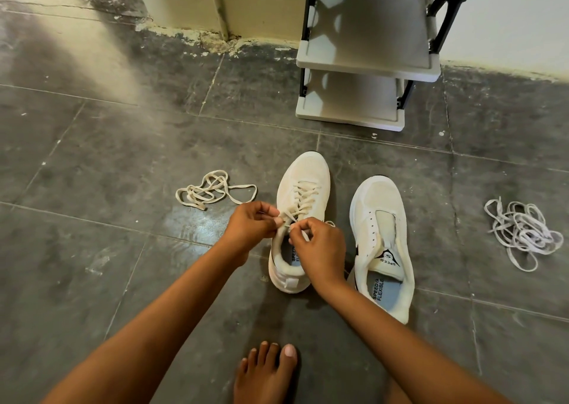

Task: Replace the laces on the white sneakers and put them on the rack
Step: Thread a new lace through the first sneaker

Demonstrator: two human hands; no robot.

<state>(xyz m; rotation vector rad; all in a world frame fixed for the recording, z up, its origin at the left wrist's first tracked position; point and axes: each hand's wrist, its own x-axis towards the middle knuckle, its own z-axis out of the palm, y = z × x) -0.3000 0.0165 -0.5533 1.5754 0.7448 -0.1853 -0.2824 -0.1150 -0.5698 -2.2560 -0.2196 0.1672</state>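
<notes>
Two white sneakers stand side by side on the dark tiled floor, toes pointing away from me. The left sneaker (pixel 303 182) carries a cream lace (pixel 303 196) threaded through its eyelets. My left hand (pixel 251 226) pinches one end of that lace at the top eyelets. My right hand (pixel 320 246) pinches the other end just beside it, over the shoe's opening. The right sneaker (pixel 380 237) has bare eyelets and no lace. A loose cream lace (pixel 212 189) lies on the floor to the left. A tangle of paler laces (pixel 523 233) lies to the far right.
A grey shoe rack (pixel 366 65) with black posts stands against the wall beyond the sneakers, its two visible shelves bare. My bare foot (pixel 264 373) rests on the floor near the bottom edge. A cream wall corner (pixel 215 3) rises at the back.
</notes>
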